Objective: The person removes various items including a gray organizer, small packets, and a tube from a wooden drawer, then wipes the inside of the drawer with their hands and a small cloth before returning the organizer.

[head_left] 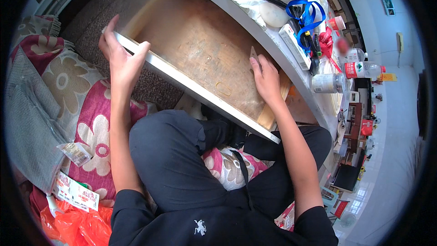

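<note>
A wooden drawer (182, 32) with a white front edge is pulled out from under the white table, over my lap. My left hand (125, 59) grips the left end of its front, thumb on the inner side and fingers round the outer side. Inside the drawer, near its right side, my right hand (266, 79) pinches a small, flat, pointed brown piece (253, 53); its kind is unclear. On the drawer's bottom lies a thin yellowish loop (223, 89), like a rubber band, with a few tiny bits near the middle.
Crowding the tabletop at right are a blue ribbon (307, 20), a white box (294, 45), a clear jar (327, 83), a bottle with a red label (363, 69) and a red ribbon (326, 42). Flowered cushions (93, 143) and a red plastic bag (79, 225) lie at left.
</note>
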